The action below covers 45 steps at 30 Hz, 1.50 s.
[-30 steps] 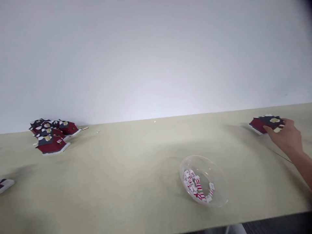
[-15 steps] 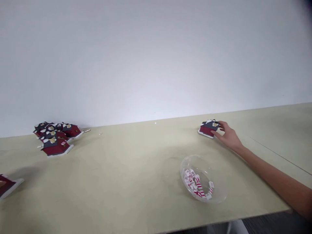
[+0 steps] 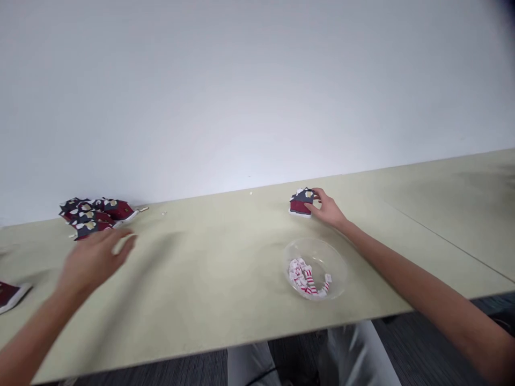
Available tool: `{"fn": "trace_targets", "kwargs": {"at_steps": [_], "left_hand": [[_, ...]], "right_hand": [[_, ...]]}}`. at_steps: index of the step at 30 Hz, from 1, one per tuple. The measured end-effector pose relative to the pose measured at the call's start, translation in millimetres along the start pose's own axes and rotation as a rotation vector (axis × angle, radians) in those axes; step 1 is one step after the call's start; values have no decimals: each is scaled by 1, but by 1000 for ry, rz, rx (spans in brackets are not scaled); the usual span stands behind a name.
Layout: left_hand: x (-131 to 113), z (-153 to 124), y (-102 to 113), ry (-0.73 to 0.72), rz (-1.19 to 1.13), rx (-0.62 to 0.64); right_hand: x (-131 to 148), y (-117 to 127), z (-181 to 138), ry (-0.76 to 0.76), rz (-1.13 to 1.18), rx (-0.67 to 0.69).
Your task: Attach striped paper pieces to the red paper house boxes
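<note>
1. Near the far edge of the bench (image 3: pixel 209 289), a small red model house (image 3: pixel 301 206) with a dark roof sits upright on its white base.
2. Right hand (image 3: pixel 329 209) is just beside the house, its fingers (image 3: pixel 317 194) curled against the house's right side and gripping it.
3. Left hand (image 3: pixel 94 262), blurred, hangs over the bench with fingers spread, touching nothing, near a heap of similar houses (image 3: pixel 96 212).
4. Clear plastic bowl (image 3: pixel 316 262) holding red-and-white striped pieces (image 3: pixel 303 277) stands on the bench, nearer the person than the house.
5. One more house (image 3: pixel 10 295) lies at the left, cut off by the frame.
</note>
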<state>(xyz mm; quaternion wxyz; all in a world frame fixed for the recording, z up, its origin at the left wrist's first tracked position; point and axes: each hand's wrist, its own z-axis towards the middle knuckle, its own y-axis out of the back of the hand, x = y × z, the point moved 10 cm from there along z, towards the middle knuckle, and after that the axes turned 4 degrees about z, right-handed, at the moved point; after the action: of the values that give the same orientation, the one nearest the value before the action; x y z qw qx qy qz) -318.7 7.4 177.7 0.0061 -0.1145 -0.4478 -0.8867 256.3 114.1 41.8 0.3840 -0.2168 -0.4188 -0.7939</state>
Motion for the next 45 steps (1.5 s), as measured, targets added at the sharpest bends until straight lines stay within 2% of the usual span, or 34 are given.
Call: {"fn": "trace_targets", "kwargs": {"at_steps": [3,7,9,11,14,16,20,25,27,30,33,36,40,42,45], "left_hand": [[-116,6,-18,-235,-188,47],[-278,-1,13,-487,-538,93],[-345,-8,24,-644,-605,224],[-394,-19,22,-788,-532,401],[-432,-29,4,-892,-321,577],[-444,-32,-10,-910,-216,620],[-455,-33,-25,-917,-171,605],[-450,-29,-21,-906,-233,601],[-444,-22,-11,-870,-331,609],[-432,-2,6,-737,-638,598],[-412,25,14,-543,-971,500],[-397,42,3,-433,-1164,469],[-399,38,-22,-427,-1341,664],[-400,31,-29,-439,-1343,742],[-397,24,-29,-459,-1263,741]], "right_hand": [[1,-2,5,-14,8,-43],[1,-4,4,-6,58,-119],[1,-4,0,-6,78,-132],[2,-3,-4,-12,94,-139],[3,0,-9,-36,125,-149],[5,2,-11,-35,129,-154],[12,1,-10,4,137,-163],[13,-3,-10,-22,156,-165],[12,-5,-10,-63,168,-160],[14,-7,-13,-138,92,-167],[24,-10,-18,-166,-23,-181],[36,-18,-22,-151,-40,-157],[46,-27,-25,-97,9,-131],[48,-27,-25,-65,45,-138],[47,-26,-23,-14,127,-150]]}}
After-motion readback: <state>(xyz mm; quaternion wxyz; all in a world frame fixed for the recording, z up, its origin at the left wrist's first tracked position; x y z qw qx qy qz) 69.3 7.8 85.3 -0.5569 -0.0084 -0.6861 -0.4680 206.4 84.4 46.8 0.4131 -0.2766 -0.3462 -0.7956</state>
